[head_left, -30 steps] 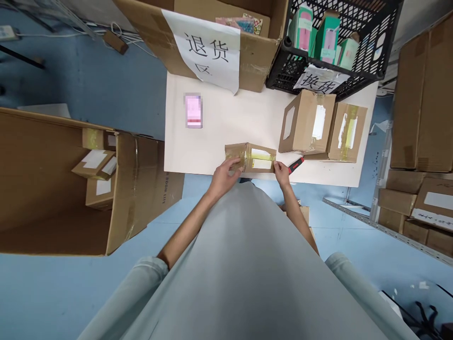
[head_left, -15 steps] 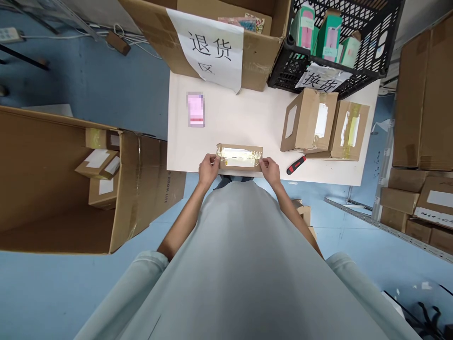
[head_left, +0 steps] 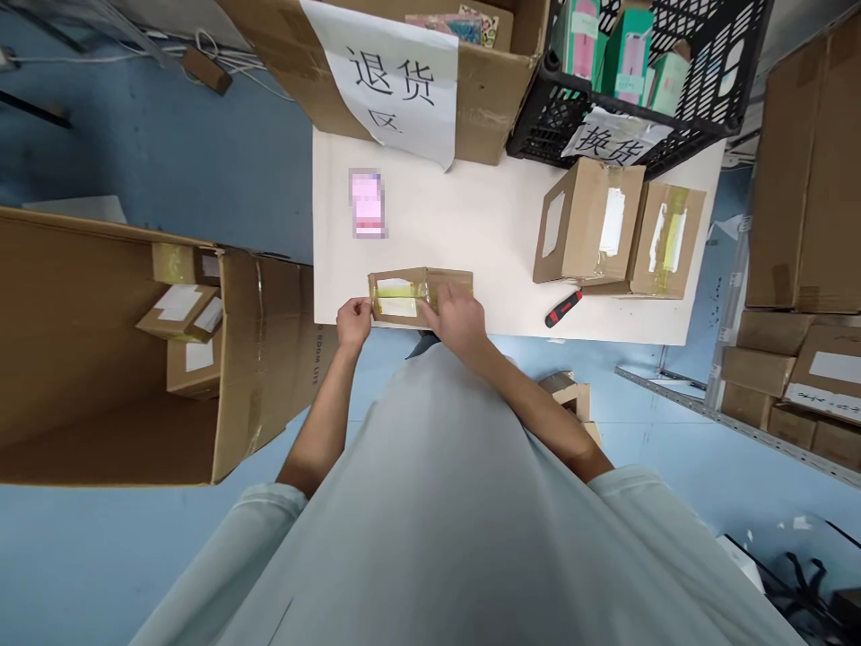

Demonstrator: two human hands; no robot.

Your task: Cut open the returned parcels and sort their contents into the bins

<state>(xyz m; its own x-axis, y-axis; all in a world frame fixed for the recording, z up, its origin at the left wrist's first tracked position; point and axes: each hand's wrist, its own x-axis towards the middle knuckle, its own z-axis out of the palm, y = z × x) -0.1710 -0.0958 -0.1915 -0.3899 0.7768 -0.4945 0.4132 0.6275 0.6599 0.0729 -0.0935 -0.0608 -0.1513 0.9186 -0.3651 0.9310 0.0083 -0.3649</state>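
Note:
A small brown cardboard box (head_left: 412, 314) lies near the front edge of the white table, with white label patches and shiny yellowish tape on top. My left hand (head_left: 354, 321) is at the box's left end, thumb and fingers pinched on its edge. Over the right half of the box lies my right hand (head_left: 463, 318), its thumb stretched apart and its blurred fingers resting on the cardboard. Part of the box's right side is hidden beneath that hand. To the right, a red and black utility knife (head_left: 563, 309) rests on the table, touched by neither hand.
Two taped cartons (head_left: 593, 224) stand at the table's right. Behind are a large labelled carton (head_left: 484, 108) and a black crate (head_left: 548, 112) holding green boxes. A pixelated pink item (head_left: 368, 204) lies at left. An open carton (head_left: 248, 359) with smaller boxes stands left of the table.
The small box has shifted left with my left hand at its end. My right hand has left the right end and moved inward over the box top.

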